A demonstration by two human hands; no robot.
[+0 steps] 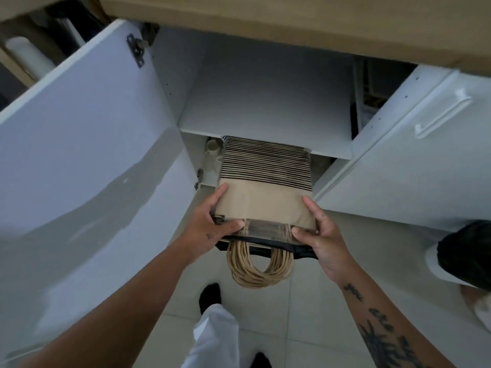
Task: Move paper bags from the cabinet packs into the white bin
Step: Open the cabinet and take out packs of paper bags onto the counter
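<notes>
A pack of flat brown paper bags (265,203) in clear wrap sticks out of the lower cabinet shelf at the centre. The bags' black edges show as stripes further in, and their twisted paper handles (259,264) hang in a loop below the pack's near end. My left hand (212,224) grips the pack's near left corner. My right hand (318,229) grips its near right corner. A white bin with a black liner (467,251) stands on the floor at the right edge, partly cut off.
Two white cabinet doors stand open: one (87,160) at the left, one with a handle (414,144) at the right. A bare white shelf (265,107) lies above the pack. A wooden countertop (292,19) overhangs. My legs and dark shoes (210,296) are on the tiled floor.
</notes>
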